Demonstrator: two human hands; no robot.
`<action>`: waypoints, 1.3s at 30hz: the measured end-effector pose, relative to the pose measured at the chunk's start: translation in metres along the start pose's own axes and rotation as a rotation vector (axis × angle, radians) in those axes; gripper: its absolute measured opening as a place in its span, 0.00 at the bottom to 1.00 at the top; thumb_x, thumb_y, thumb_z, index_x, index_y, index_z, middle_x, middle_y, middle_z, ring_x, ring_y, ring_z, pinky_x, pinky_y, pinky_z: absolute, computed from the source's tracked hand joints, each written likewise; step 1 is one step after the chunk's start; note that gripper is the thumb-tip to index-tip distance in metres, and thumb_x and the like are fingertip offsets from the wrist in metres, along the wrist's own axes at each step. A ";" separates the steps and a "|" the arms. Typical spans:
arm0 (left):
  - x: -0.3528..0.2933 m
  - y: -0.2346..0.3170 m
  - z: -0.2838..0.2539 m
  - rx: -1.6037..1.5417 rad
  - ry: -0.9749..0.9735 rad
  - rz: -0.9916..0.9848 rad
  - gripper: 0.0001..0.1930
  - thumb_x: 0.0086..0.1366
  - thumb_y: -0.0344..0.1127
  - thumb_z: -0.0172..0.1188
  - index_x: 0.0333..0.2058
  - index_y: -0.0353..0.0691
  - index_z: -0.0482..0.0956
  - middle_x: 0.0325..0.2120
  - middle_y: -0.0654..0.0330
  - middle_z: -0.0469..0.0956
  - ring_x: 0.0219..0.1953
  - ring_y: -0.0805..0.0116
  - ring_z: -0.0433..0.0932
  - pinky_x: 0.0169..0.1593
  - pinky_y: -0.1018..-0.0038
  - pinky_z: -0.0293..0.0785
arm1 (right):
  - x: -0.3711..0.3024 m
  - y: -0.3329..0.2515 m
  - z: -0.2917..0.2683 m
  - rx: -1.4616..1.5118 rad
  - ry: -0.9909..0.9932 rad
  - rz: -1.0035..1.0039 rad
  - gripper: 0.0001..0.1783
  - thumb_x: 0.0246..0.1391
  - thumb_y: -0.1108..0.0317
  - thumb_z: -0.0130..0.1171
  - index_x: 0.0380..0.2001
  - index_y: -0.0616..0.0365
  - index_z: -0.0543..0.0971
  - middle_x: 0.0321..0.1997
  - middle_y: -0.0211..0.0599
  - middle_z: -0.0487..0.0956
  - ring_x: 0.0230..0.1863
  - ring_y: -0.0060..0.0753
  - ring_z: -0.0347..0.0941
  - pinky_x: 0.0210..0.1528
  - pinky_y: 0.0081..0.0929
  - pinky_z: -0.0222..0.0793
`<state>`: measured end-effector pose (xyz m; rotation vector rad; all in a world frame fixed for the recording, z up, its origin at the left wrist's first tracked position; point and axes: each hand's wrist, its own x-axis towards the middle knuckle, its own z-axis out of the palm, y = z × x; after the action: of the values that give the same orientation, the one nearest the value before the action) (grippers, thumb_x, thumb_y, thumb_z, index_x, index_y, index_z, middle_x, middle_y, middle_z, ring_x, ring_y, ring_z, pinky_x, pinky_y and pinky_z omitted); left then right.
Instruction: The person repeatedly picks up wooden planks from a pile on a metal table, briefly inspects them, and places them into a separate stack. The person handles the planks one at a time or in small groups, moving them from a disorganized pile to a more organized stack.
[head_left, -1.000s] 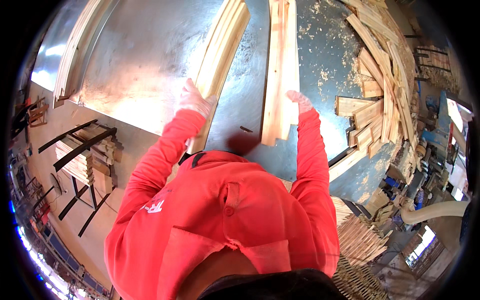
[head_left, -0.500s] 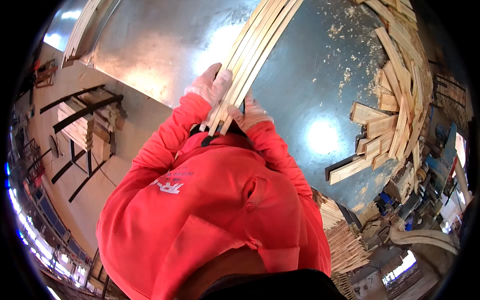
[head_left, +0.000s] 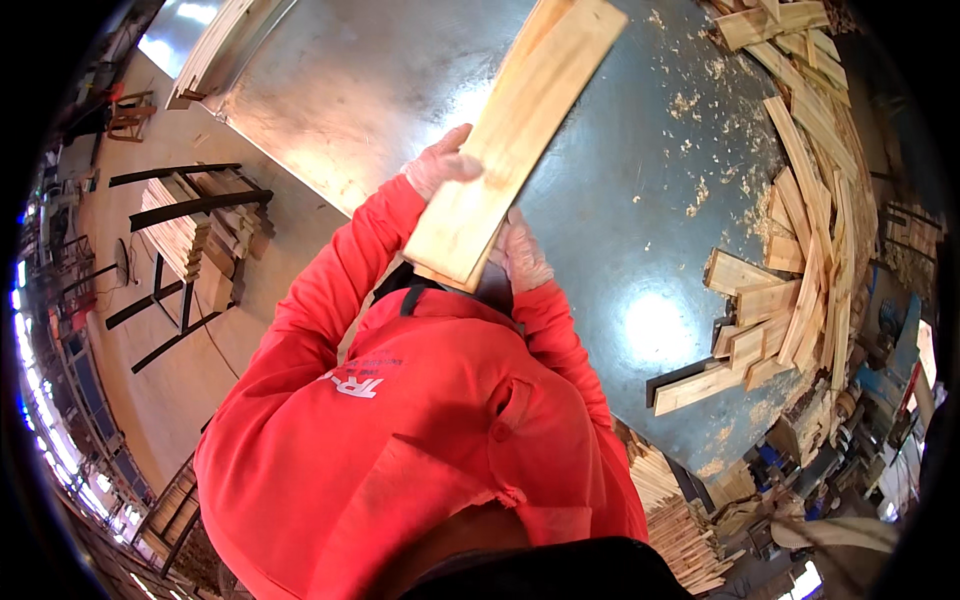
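Observation:
A stack of flat wooden boards [head_left: 510,150] slants up and to the right in front of me, its top board lying broad face up. On its left edge sits my left hand [head_left: 441,165], in a thin pale glove, with the thumb over the top face and the fingers underneath. My right hand [head_left: 521,252], gloved too, grips the right edge near the close end; some of its fingers are hidden by the wood. The near end of the boards reaches close to my chest. Below them is a shiny metal table [head_left: 330,110].
Loose wooden offcuts [head_left: 765,320] and long strips [head_left: 840,250] pile along the table's right side among scattered shavings [head_left: 690,140]. A black metal rack [head_left: 190,215] holding stacked boards stands on the floor to the left. More strips [head_left: 215,45] lie at the far left.
The boards have turned from standing on their narrow edges to lying broad face up. Both hands have shifted slightly right with them, and the right hand is lower.

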<state>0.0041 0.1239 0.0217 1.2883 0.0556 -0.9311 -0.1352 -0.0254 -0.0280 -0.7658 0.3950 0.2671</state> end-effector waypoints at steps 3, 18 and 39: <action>0.005 -0.013 -0.008 -0.875 -0.276 -0.113 0.32 0.56 0.48 0.65 0.53 0.29 0.71 0.44 0.43 0.78 0.46 0.52 0.78 0.54 0.57 0.72 | 0.012 -0.017 0.018 -0.178 0.066 -0.126 0.35 0.62 0.52 0.54 0.65 0.61 0.59 0.55 0.38 0.73 0.50 0.28 0.71 0.54 0.24 0.68; 0.013 0.123 -0.153 0.963 0.194 -0.136 0.46 0.57 0.69 0.50 0.64 0.38 0.59 0.49 0.41 0.75 0.51 0.48 0.75 0.54 0.64 0.69 | 0.154 0.024 0.154 -1.304 0.384 -0.397 0.45 0.45 0.60 0.67 0.63 0.62 0.57 0.57 0.51 0.68 0.62 0.54 0.63 0.61 0.39 0.61; -0.010 0.232 -0.443 1.719 0.708 -0.239 0.48 0.52 0.62 0.61 0.63 0.35 0.58 0.58 0.40 0.67 0.58 0.48 0.69 0.59 0.59 0.67 | 0.210 0.014 0.229 -1.702 -0.101 -0.113 0.39 0.54 0.54 0.55 0.65 0.60 0.57 0.67 0.48 0.62 0.67 0.48 0.55 0.69 0.38 0.50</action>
<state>0.3390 0.4931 0.0642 3.2247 -0.0705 -0.5302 0.1037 0.1673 0.0205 -2.4165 -0.0794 0.5228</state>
